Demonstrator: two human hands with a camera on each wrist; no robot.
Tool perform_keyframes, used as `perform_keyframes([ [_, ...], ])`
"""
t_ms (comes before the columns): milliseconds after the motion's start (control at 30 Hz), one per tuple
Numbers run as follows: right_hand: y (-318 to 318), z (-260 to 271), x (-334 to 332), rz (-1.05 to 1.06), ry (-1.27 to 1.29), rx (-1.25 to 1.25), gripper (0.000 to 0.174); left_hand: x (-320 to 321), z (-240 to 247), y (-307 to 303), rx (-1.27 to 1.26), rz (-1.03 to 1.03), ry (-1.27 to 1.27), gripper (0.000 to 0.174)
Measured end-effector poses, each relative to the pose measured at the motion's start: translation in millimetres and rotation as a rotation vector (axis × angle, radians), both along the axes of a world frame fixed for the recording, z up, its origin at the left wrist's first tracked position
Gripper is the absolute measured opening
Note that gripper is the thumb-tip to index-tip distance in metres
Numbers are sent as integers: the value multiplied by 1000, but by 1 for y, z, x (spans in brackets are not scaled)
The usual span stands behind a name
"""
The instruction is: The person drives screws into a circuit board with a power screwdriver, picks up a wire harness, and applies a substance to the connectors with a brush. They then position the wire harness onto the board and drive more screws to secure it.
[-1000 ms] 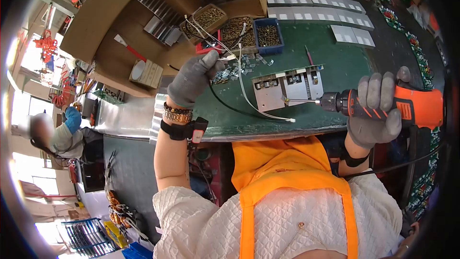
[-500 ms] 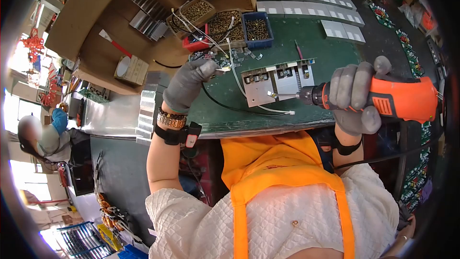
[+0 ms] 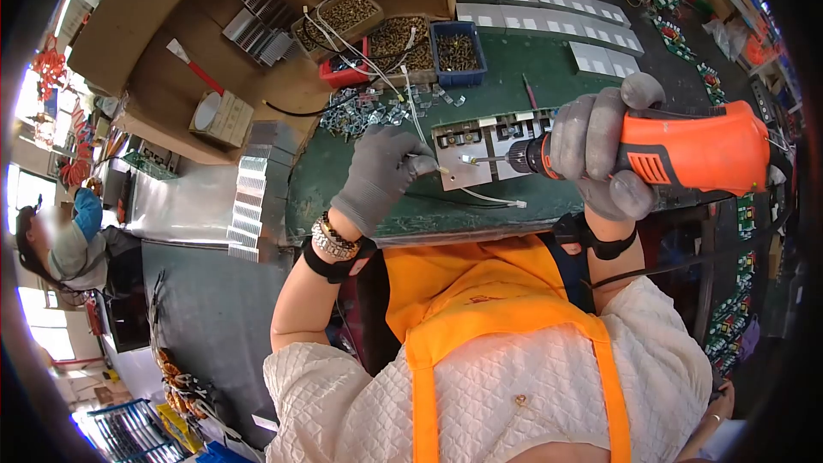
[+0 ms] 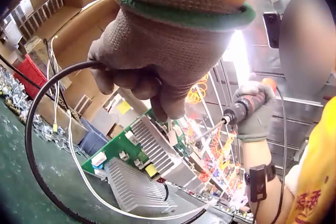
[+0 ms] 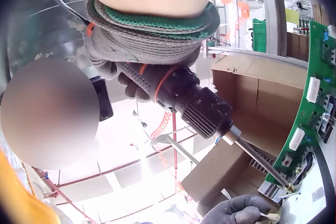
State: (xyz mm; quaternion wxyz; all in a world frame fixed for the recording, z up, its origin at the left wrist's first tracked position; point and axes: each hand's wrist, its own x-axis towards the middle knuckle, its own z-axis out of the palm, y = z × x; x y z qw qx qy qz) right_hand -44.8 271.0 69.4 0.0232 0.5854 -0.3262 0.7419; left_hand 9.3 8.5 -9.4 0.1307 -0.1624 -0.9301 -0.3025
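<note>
Right hand (image 3: 596,154) grips the orange electric screwdriver (image 3: 694,150), bit tip at the metal board (image 3: 454,173); left hand (image 3: 377,176) pinches a small pale part (image 5: 270,216) beside it.

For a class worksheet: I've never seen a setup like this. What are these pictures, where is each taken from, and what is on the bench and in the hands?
No machine here: a person in grey gloves works at a bench wearing three cameras. The wide picture is from the head, looking down; the other two are from the wrists. The right hand grips an orange power screwdriver, its bit pointing at a circuit board with metal fins on the green mat. The left hand pinches a small pale piece near the bit. Behind lie boxes of screws and loose wires.
</note>
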Motion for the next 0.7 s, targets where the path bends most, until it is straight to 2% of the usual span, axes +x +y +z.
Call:
perform_keyframes([
  [233, -11, 1, 5, 54, -45, 18, 61, 0, -6, 2, -11, 40, 140, 20],
  [333, -17, 2, 2, 66, -40, 39, 59, 4, -22, 8, 86, 99, 191, 19],
  [400, -22, 2, 1, 57, -31, 38, 59, 4, -34, 11, 62, 103, 357, 18],
  [533, -26, 4, 3, 69, -57, 100, 58, 12, -44, 19, 44, 196, 398, 16],
  [700, -31, 5, -1, 120, 31, 99, 57, 13, -45, 22, 113, 264, 374, 16],
])
